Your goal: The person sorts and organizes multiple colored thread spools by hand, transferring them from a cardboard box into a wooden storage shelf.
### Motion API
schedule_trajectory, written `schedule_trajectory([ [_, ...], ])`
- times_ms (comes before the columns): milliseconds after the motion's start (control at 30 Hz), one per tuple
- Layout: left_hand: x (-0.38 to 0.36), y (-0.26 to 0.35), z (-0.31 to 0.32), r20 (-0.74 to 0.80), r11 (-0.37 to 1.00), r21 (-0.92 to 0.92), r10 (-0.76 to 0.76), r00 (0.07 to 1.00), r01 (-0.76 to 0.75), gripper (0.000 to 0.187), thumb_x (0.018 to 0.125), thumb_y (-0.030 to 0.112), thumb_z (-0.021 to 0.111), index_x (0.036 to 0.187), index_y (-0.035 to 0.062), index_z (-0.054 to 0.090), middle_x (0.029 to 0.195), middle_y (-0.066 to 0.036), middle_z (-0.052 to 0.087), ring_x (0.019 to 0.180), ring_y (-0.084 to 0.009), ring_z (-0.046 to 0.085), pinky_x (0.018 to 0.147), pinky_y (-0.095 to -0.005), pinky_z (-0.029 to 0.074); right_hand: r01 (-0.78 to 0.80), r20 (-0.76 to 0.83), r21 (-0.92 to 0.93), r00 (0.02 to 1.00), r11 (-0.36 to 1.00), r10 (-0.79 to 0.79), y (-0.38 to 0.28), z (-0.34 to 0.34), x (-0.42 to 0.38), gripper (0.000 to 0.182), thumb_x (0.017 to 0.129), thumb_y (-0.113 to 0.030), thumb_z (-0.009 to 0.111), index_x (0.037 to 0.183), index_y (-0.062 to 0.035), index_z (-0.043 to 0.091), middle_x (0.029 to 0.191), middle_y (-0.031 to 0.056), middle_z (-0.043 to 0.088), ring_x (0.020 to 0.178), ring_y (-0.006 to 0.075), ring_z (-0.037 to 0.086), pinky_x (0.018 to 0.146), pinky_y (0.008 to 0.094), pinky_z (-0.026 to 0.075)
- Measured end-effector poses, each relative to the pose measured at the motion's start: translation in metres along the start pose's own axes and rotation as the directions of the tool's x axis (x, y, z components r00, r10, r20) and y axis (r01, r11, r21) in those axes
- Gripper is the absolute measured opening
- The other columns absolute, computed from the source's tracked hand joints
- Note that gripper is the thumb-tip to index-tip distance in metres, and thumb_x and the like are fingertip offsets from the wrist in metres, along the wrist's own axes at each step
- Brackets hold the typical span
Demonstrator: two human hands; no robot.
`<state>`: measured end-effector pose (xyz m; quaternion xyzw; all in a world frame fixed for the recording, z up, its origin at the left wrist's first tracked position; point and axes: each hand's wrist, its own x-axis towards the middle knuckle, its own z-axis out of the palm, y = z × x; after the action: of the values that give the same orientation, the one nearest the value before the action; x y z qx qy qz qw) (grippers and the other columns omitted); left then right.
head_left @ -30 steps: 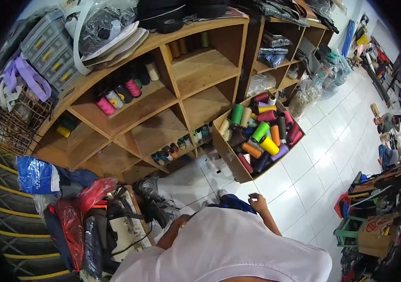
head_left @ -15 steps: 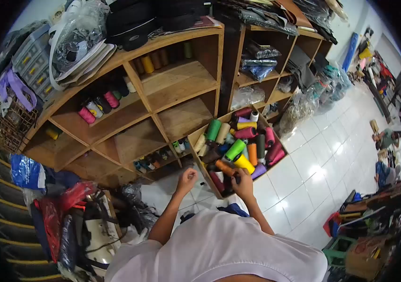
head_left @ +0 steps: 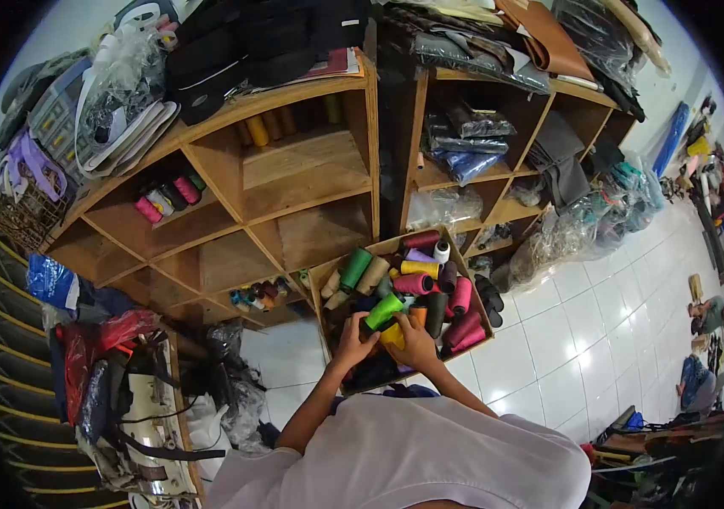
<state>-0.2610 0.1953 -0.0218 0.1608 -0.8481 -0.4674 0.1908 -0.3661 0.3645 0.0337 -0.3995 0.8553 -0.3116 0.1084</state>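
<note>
Both of my hands are inside a shallow box (head_left: 329, 339) filled with thread spools. My left hand (head_left: 355, 343) has its fingers closed at the near end of a bright green thread spool (head_left: 384, 310). Beside it, my right hand (head_left: 414, 344) curls over a yellow thread spool (head_left: 392, 337), partly covering it. An orange spool (head_left: 418, 316) lies just beyond my right fingers. Around them are a dark green spool (head_left: 355, 269), beige spools (head_left: 372, 276), pink spools (head_left: 413, 283) and a dark red spool (head_left: 462, 327). Dark items near the box's front edge are hard to make out.
A wooden cubby shelf (head_left: 307, 182) stands ahead, with pink, white and dark spools (head_left: 162, 199) in one compartment. A second shelf (head_left: 417, 136) holds plastic-wrapped packs. Bags (head_left: 561, 233) sit at right on the tiled floor (head_left: 566, 339). Piled goods (head_left: 137, 399) lie at left.
My left hand has moved from beside the box into it, onto the green spool. My right hand has shifted from a brownish-orange spool to the yellow one. The camera view has turned slightly.
</note>
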Motion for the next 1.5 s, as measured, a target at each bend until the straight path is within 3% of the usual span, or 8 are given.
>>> schedule_trajectory([
  [300, 0.03, 0.008, 0.018, -0.138, 0.993, 0.114, 0.051, 0.989, -0.035, 0.057, 0.083, 0.028, 0.077, 0.127, 0.0031, 0.052, 0.109, -0.021, 0.059, 0.102, -0.041, 0.058, 0.09, -0.047, 0.047, 0.017, -0.016, -0.045, 1.0, 0.999, -0.018, 0.028, -0.013, 0.019, 0.038, 0.081, -0.021, 0.067, 0.118, -0.0141, 0.061, 0.101, 0.0168, 0.061, 0.093, 0.0376, 0.064, 0.075, 0.0468, 0.055],
  [400, 0.032, -0.003, 0.02, -0.015, 0.91, 0.405, -0.091, 0.996, 0.09, 0.06, 0.083, 0.038, 0.075, 0.128, 0.004, 0.053, 0.113, -0.023, 0.058, 0.102, -0.0451, 0.057, 0.09, -0.0503, 0.047, 0.022, -0.038, -0.165, 0.999, 0.986, -0.029, 0.037, -0.028, 0.021, 0.025, 0.083, -0.016, 0.06, 0.108, -0.0153, 0.066, 0.096, 0.0141, 0.057, 0.089, 0.034, 0.064, 0.071, 0.0464, 0.055],
  [567, 0.042, -0.019, 0.001, 0.144, 0.967, 0.222, -0.156, 0.977, 0.122, 0.052, 0.082, 0.035, 0.077, 0.118, 0.0027, 0.058, 0.107, -0.023, 0.062, 0.101, -0.0421, 0.06, 0.087, -0.0482, 0.049, 0.093, -0.001, -0.334, 0.995, 0.938, -0.099, 0.041, -0.026, 0.022, 0.034, 0.081, -0.017, 0.064, 0.114, -0.0205, 0.063, 0.099, 0.0138, 0.05, 0.082, 0.0336, 0.064, 0.066, 0.0454, 0.056],
  [800, 0.017, -0.016, 0.0, -0.035, 0.988, 0.082, -0.128, 0.991, 0.131, 0.043, 0.083, 0.026, 0.077, 0.114, 0.0019, 0.061, 0.104, -0.021, 0.065, 0.098, -0.0387, 0.064, 0.085, -0.0452, 0.05, 0.036, -0.016, -0.288, 0.999, 0.957, -0.042, 0.033, -0.027, 0.027, 0.03, 0.08, -0.015, 0.063, 0.11, -0.0181, 0.061, 0.114, 0.0174, 0.054, 0.092, 0.0364, 0.067, 0.071, 0.048, 0.057],
  [900, 0.011, -0.013, 0.0, -0.062, 0.981, 0.12, -0.149, 0.987, 0.156, 0.043, 0.083, 0.024, 0.077, 0.117, 0.0028, 0.061, 0.105, -0.021, 0.065, 0.095, -0.0379, 0.065, 0.083, -0.0442, 0.051, 0.015, 0.196, -0.304, 0.98, 0.953, 0.047, 0.034, -0.037, 0.033, 0.037, 0.08, -0.012, 0.063, 0.116, -0.0188, 0.063, 0.118, 0.0175, 0.055, 0.095, 0.038, 0.067, 0.072, 0.0492, 0.057],
  [1267, -0.014, -0.014, -0.004, -0.063, 0.978, -0.028, -0.207, 0.976, 0.206, 0.045, 0.084, 0.016, 0.076, 0.124, 0.0062, 0.058, 0.105, -0.015, 0.064, 0.088, -0.0246, 0.067, 0.074, -0.0342, 0.055, 0.19, -0.005, 0.049, 0.982, 0.981, -0.19, 0.049, -0.041, 0.03, 0.04, 0.075, 0.0, 0.063, 0.113, -0.0108, 0.068, 0.104, 0.0162, 0.057, 0.092, 0.0378, 0.064, 0.079, 0.0462, 0.055],
  [1367, -0.021, -0.013, -0.012, -0.069, 0.972, -0.078, -0.229, 0.971, 0.223, 0.045, 0.086, 0.015, 0.074, 0.126, 0.006, 0.056, 0.11, -0.014, 0.064, 0.091, -0.0211, 0.067, 0.075, -0.0314, 0.055, 0.058, -0.003, 0.1, 0.998, 0.993, -0.058, 0.045, -0.042, 0.029, 0.044, 0.072, 0.003, 0.063, 0.114, -0.0093, 0.066, 0.103, 0.0171, 0.056, 0.095, 0.0385, 0.061, 0.08, 0.0442, 0.053],
  [1500, -0.04, -0.003, -0.027, -0.098, 0.937, -0.187, -0.317, 0.943, 0.296, 0.038, 0.091, 0.014, 0.07, 0.125, 0.0041, 0.057, 0.109, -0.011, 0.066, 0.092, -0.0171, 0.066, 0.077, -0.0286, 0.054, 0.131, -0.107, 0.092, 0.987, 0.987, -0.121, 0.037, -0.049, 0.031, 0.047, 0.07, 0.005, 0.06, 0.115, -0.0064, 0.064, 0.098, 0.0208, 0.056, 0.092, 0.0389, 0.058, 0.08, 0.0424, 0.051],
])
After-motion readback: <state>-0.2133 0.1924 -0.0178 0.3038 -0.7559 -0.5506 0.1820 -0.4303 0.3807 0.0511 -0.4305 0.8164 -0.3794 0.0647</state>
